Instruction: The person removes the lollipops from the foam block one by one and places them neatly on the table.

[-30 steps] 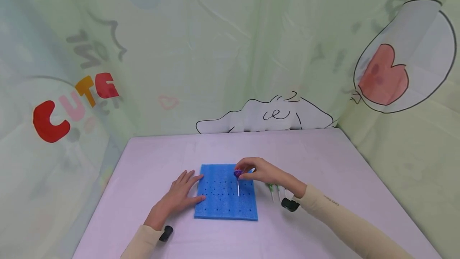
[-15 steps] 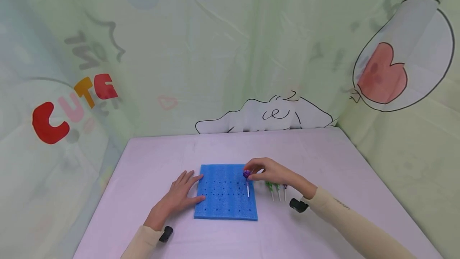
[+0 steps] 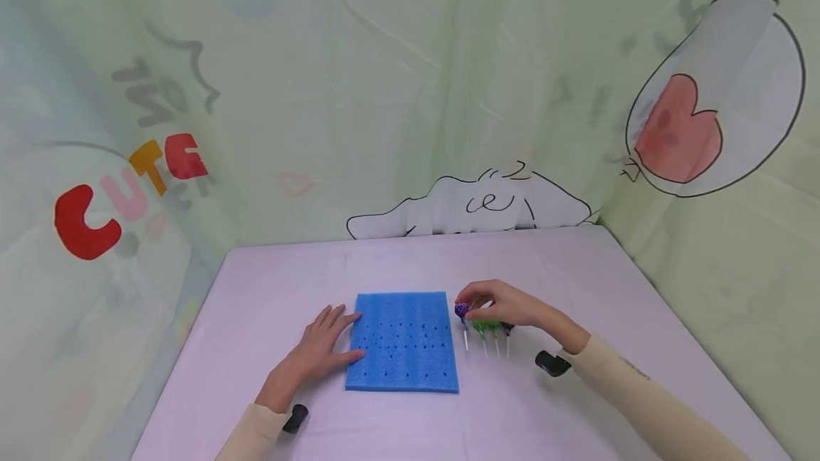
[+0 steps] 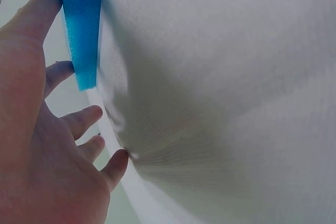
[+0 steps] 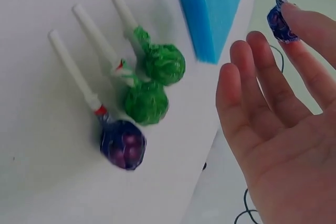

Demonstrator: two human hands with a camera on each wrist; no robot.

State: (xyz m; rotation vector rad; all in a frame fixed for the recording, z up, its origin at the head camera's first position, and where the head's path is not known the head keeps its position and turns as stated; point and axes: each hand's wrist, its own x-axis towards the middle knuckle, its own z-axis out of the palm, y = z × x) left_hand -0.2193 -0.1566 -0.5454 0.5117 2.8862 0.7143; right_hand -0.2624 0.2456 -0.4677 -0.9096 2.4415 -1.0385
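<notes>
A purple-wrapped lollipop is pinched by its head between the thumb and index finger of my right hand, its white stick pointing down. It hangs just right of the blue foam board, which has rows of small holes. In the right wrist view the pinched lollipop shows at the top right. My left hand spreads its fingers at the board's left edge, thumb and index finger touching it. Close to my right hand lie two green lollipops and another purple one.
The table has a pale cloth cover. Behind it hangs a printed curtain, and the curtain also closes off both sides. A black wrist camera sits under the right forearm.
My right hand has moved right with the purple lollipop, from above the foam board to beside its right edge. My left hand has stayed on the board's left edge.
</notes>
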